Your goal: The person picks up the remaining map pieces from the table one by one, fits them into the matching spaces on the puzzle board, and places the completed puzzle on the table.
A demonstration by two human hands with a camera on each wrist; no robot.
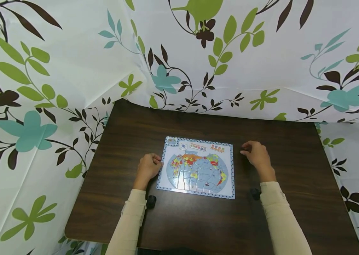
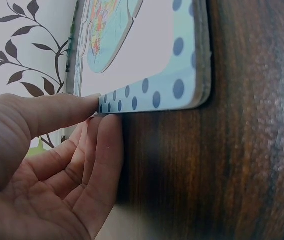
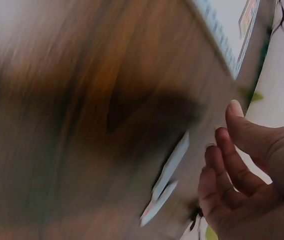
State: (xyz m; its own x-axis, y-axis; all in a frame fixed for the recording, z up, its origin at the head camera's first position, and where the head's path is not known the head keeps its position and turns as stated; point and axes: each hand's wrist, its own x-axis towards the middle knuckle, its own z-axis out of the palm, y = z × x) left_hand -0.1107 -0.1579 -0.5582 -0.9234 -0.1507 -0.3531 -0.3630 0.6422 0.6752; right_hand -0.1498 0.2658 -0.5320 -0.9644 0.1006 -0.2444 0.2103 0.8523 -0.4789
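A world-map jigsaw puzzle board (image 1: 197, 167) with a blue dotted border lies on the dark wooden table (image 1: 195, 223). At its left edge, my left hand (image 1: 148, 170) pinches the border; the left wrist view shows the thumb (image 2: 64, 112) on top and fingertips against the edge underneath. My right hand (image 1: 257, 156) is just off the board's right side, fingers loosely bent and holding nothing. Near those fingers, the right wrist view shows a thin pale piece (image 3: 172, 159) and another small piece (image 3: 160, 202) on the table, blurred. In the head view I cannot make out these pieces.
White fabric (image 1: 80, 63) with green, teal and brown plant prints hangs behind and left of the table. A small black device (image 1: 151, 202) is by the left wrist, and another black one (image 1: 255, 193) by the right wrist.
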